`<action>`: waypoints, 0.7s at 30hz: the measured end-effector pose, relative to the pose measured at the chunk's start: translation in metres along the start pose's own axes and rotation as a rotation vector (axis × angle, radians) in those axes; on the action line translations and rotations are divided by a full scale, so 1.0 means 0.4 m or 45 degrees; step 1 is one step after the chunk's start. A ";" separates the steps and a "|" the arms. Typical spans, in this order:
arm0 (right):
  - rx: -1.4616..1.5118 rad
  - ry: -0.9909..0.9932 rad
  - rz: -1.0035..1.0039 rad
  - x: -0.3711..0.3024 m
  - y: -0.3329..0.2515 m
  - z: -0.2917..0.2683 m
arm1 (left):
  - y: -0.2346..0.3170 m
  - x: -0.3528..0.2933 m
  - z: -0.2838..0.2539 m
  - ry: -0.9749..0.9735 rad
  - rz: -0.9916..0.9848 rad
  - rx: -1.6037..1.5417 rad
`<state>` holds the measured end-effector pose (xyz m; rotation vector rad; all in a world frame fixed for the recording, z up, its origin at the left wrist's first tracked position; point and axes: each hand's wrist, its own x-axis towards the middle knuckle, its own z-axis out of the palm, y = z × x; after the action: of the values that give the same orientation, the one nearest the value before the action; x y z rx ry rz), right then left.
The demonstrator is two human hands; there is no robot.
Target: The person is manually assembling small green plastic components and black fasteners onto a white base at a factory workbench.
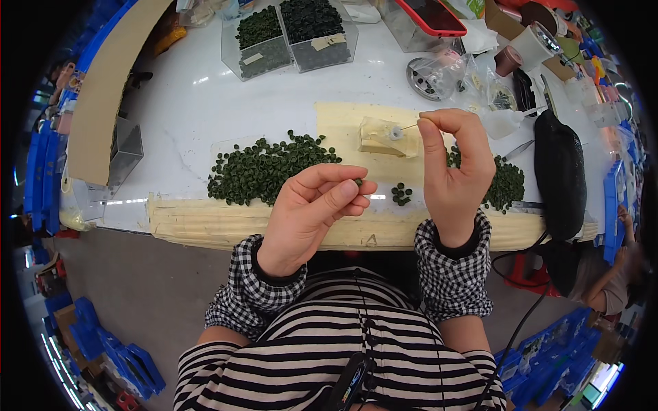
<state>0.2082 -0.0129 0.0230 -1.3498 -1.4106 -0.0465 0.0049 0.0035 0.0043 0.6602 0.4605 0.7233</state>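
Observation:
My left hand (305,212) is closed, pinching a small dark green round piece (358,182) between thumb and fingers. My right hand (454,175) pinches a thin needle-like rod (409,127), whose far end meets a small whitish blob on a tape-wrapped block (373,135). A large heap of green round pieces (264,168) lies beyond my left hand. Between the hands sits a small cluster of the same pieces (401,194), and a second heap (506,183) lies to the right, partly hidden by my right hand.
Two clear bins (264,58) of green pieces stand at the back. A red-framed phone (432,17) rests on a clear box. A metal dish (425,77), plastic bags and a black padded object (560,175) occupy the right. Cardboard (103,103) stands at left; tape covers the table's front edge (205,222).

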 end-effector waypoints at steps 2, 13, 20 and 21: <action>-0.162 -0.064 -0.076 -0.001 0.011 0.009 | 0.000 0.001 0.000 0.003 0.010 -0.006; -0.434 -0.072 0.123 -0.024 0.045 -0.134 | 0.001 -0.003 -0.014 0.062 0.083 0.012; -0.564 -0.380 0.079 -0.067 0.060 -0.145 | -0.005 0.003 -0.003 0.033 0.086 0.006; -0.609 -0.377 0.085 -0.070 0.062 -0.145 | -0.005 0.002 -0.002 0.038 0.084 0.009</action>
<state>0.2554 -0.0613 0.0098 -1.8556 -1.6674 -0.1531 0.0060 0.0033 0.0022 0.6748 0.4705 0.7947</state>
